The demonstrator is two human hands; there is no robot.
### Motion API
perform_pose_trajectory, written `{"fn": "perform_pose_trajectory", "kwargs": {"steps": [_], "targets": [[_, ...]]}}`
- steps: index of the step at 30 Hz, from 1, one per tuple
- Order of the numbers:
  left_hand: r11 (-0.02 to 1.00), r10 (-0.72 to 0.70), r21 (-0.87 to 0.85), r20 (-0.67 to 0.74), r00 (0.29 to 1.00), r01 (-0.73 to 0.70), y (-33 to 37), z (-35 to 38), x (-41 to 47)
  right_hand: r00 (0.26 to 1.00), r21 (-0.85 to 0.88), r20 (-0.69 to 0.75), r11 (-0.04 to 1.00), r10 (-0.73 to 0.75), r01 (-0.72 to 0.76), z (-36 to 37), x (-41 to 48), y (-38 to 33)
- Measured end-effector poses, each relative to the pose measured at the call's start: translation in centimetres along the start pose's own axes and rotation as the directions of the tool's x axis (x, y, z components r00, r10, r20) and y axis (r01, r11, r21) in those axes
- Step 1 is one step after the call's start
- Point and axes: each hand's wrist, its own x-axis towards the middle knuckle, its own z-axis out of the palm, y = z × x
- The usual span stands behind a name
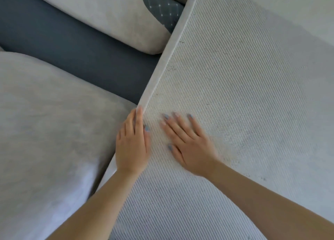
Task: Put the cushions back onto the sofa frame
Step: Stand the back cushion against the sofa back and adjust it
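- Ribbed cushion [226,80], a large cream slab bound along its long side with a plain pale-grey border, lies tilted across the right half of the head view, its ribbed face turned up toward the camera.
- Left hand [132,144] grips the ribbed cushion by that bordered side: the thumb [146,128] lies on the ribbed face, the forefinger runs up along the border, and the other fingers curl round the border out of sight.
- Right hand [189,145] rests flat on the ribbed face just beside the left one, fingers straight and spread, holding nothing.
- Both forearms are bare and reach in from the bottom of the picture.
- Sofa frame [72,46], covered in dark blue fabric, shows as a broad band running from the upper left down to the cushion's bordered side.
- Grey cushion [45,131] lies on the near side of that band, filling the lower left, its corner touching the bordered side by the left hand.
- Second grey cushion [101,17] lies on the far side of the band, at the top.
- Dark fabric with a pattern of white dots [160,8] shows between the second grey cushion and the border of the ribbed one; what it belongs to cannot be told.
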Motion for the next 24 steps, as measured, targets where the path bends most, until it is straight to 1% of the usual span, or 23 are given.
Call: {"fn": "perform_pose_trajectory", "kwargs": {"steps": [1,2,4,6,7,9,10,12,14,15,16,18,19,21,22,24], "targets": [[1.000,-0.005,-0.004,0.010,1.000,0.005,0.2,0.0,0.0,0.999,0.000,0.040,1.000,0.023,-0.023,0.1,-0.5,0.3],[1.000,-0.010,-0.001,0.009,1.000,0.010,0.2,0.0,0.0,0.997,0.016,0.051,0.998,0.055,-0.056,0.1,-0.7,0.2],[1.000,-0.016,0.002,0.002,1.000,0.016,0.6,-0.1,-0.1,0.995,0.046,0.006,0.994,0.098,-0.098,-0.6,-1.3,-0.7],[1.000,-0.028,0.016,0.012,1.000,0.027,1.1,-0.2,-0.1,0.992,0.073,-0.077,0.993,0.101,-0.096,-0.7,-2.6,-0.7],[0.999,-0.046,0.024,0.019,0.999,0.046,1.3,-0.2,-0.2,0.991,0.054,-0.089,0.994,0.099,-0.095,-0.3,-3.7,-0.3],[0.995,-0.094,0.039,0.055,0.994,0.092,2.0,-0.5,-0.4,0.995,0.007,-0.013,0.995,0.095,-0.095,0.3,-5.1,0.6],[0.991,-0.127,0.045,0.080,0.989,0.124,2.5,-0.7,-0.6,0.995,0.014,0.011,0.995,0.103,-0.103,0.6,-5.6,0.7],[0.981,-0.194,0.049,0.140,0.971,0.189,3.7,-1.2,-0.6,0.988,0.076,-0.043,0.987,0.148,-0.145,0.0,-6.1,0.3],[0.968,-0.253,0.050,0.207,0.945,0.248,5.0,-1.5,-0.5,0.959,0.148,-0.162,0.967,0.233,-0.210,-0.5,-7.0,0.4],[0.964,-0.266,0.052,0.222,0.938,0.261,5.6,-1.7,-0.6,0.945,0.160,-0.178,0.956,0.273,-0.246,-0.2,-7.9,0.9],[0.962,-0.274,0.053,0.233,0.933,0.269,5.9,-1.8,-0.7,0.941,0.159,-0.148,0.947,0.303,-0.280,0.0,-8.7,1.3],[0.961,-0.276,0.072,0.301,0.913,0.266,6.8,-2.2,-1.1,0.929,0.144,-0.086,0.927,0.360,-0.346,1.0,-10.5,1.5],[0.962,-0.274,0.084,0.346,0.897,0.261,7.3,-2.3,-1.3,0.904,0.157,-0.094,0.903,0.418,-0.401,1.4,-11.3,1.3],[0.965,-0.262,0.083,0.395,0.881,0.249,7.5,-2.6,-1.5,0.817,0.259,-0.129,0.814,0.562,-0.520,1.3,-11.9,0.6],[0.966,-0.255,0.075,0.401,0.880,0.246,7.1,-2.7,-1.7,0.795,0.284,-0.136,0.792,0.591,-0.540,1.3,-12.0,0.3],[0.971,-0.238,0.072,0.412,0.880,0.229,6.6,-3.0,-1.9,0.830,0.233,-0.099,0.823,0.550,-0.518,1.5,-12.1,0.1]]}}
